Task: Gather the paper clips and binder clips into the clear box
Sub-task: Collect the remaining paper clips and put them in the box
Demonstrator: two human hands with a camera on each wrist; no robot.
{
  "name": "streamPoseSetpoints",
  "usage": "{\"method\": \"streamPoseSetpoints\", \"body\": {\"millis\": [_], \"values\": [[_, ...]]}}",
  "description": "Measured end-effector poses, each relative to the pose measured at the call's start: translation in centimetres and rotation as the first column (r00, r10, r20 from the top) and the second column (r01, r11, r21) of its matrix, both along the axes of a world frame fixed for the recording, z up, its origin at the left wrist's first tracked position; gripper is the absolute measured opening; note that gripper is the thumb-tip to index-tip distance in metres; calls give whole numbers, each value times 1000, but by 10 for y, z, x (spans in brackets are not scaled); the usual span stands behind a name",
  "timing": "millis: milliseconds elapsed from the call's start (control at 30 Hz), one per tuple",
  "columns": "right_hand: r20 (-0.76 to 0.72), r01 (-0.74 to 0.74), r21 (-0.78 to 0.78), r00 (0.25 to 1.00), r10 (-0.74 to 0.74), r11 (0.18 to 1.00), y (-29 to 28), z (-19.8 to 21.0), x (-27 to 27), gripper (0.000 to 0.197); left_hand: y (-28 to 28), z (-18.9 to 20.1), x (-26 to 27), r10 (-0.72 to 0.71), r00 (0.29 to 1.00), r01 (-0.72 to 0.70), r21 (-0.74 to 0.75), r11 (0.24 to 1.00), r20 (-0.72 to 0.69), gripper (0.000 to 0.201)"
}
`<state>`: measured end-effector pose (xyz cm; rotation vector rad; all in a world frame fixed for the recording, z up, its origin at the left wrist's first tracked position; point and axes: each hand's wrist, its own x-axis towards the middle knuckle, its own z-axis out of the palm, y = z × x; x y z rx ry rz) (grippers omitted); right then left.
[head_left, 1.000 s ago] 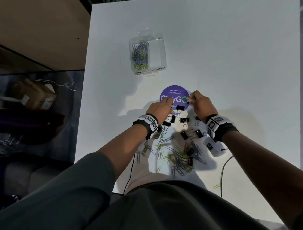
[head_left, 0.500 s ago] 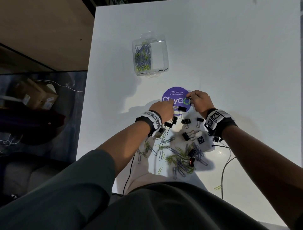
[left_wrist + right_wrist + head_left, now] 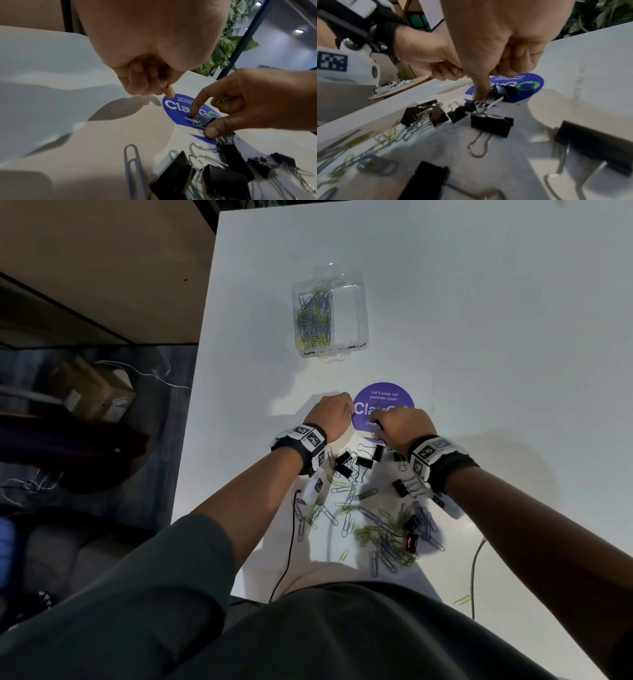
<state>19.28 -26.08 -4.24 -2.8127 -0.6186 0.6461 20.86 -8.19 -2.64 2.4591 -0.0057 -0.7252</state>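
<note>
The clear box (image 3: 356,302) stands far ahead on the white table, its left half filled with blue and yellow paper clips (image 3: 315,318). My left hand (image 3: 332,412) is curled at the left edge of a purple round sticker (image 3: 383,397), one fingertip (image 3: 170,94) touching it, nothing visible inside. My right hand (image 3: 387,424) keeps a yellow paper clip (image 3: 224,100) in its curled fingers while index and thumb press at more paper clips (image 3: 199,123) on the sticker. A black binder clip (image 3: 504,91) lies beside that fingertip. Several binder clips (image 3: 349,463) lie below both wrists.
A loose heap of blue and yellow paper clips (image 3: 387,537) with two more binder clips lies close to my body. Thin cables (image 3: 474,573) run over the table's near edge. One stray yellow clip (image 3: 461,599) sits at the near right. Left of the table are boxes (image 3: 99,392) on the floor.
My left hand has slid off the binder clips to the sticker's left edge. My right hand has shifted left and nearer, now over the sticker's lower part.
</note>
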Motion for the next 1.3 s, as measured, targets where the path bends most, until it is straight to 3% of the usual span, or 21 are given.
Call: {"method": "streamPoseSetpoints", "body": {"millis": [100, 200, 367, 433, 500, 567, 633, 700, 733, 867, 967, 1033, 1167, 1267, 1300], "values": [[-4, -32, -56, 999, 32, 998, 2, -1, -4, 18, 5, -3, -1, 78, 995, -81, -41, 996, -69, 30], [-43, -18, -78, 999, 14, 997, 2, 1, -2, 24, 17, -1, 4, 136, 986, -145, -97, 985, -98, 31], [-83, -141, -179, 988, 128, 974, 10, 16, 5, 31, 36, 8, 20, 206, 977, -212, -125, 969, -58, 32], [-137, -71, -102, 989, 57, 992, 13, 23, 11, 27, 43, 14, 27, 226, 974, -228, -157, 961, -32, 32], [-248, 140, 71, 961, -119, 988, 13, 30, 22, 20, 50, 22, 35, 269, 963, -267, -205, 942, -18, 30], [-437, 427, 300, 857, -275, 853, 15, 40, 39, 17, 56, 29, 47, 343, 939, -337, -246, 909, -22, 27], [-628, 665, 460, 712, -314, 588, 19, 53, 58, 18, 62, 36, 61, 428, 901, -428, -304, 851, -70, 25], [-748, 794, 501, 598, -289, 345, 28, 64, 80, 25, 66, 45, 78, 506, 847, -525, -400, 751, -162, 24], [-771, 818, 499, 569, -284, 284, 34, 69, 92, 28, 67, 51, 86, 538, 816, -570, -442, 692, -211, 23], [-742, 817, 519, 577, -342, 250, 65, 76, 136, 30, 68, 68, 118, 631, 654, -741, -522, 423, -417, 12], [-709, 795, 549, 606, -360, 256, 93, 75, 160, 30, 69, 74, 136, 656, 589, -787, -520, 333, -472, 22], [-730, 799, 554, 601, -326, 232, 110, 71, 171, 27, 71, 77, 144, 663, 575, -797, -508, 325, -479, 39], [-712, 762, 530, 638, -293, 372, 132, 60, 170, 33, 72, 87, 144, 638, 612, -779, -495, 384, -468, 49], [-726, 790, 546, 612, -313, 278, 122, 48, 155, 15, 74, 85, 133, 662, 699, -704, -423, 571, -270, 40], [-710, 784, 571, 621, -332, 245, 115, 46, 149, 21, 74, 81, 126, 665, 730, -663, -401, 632, -160, 32]]}}
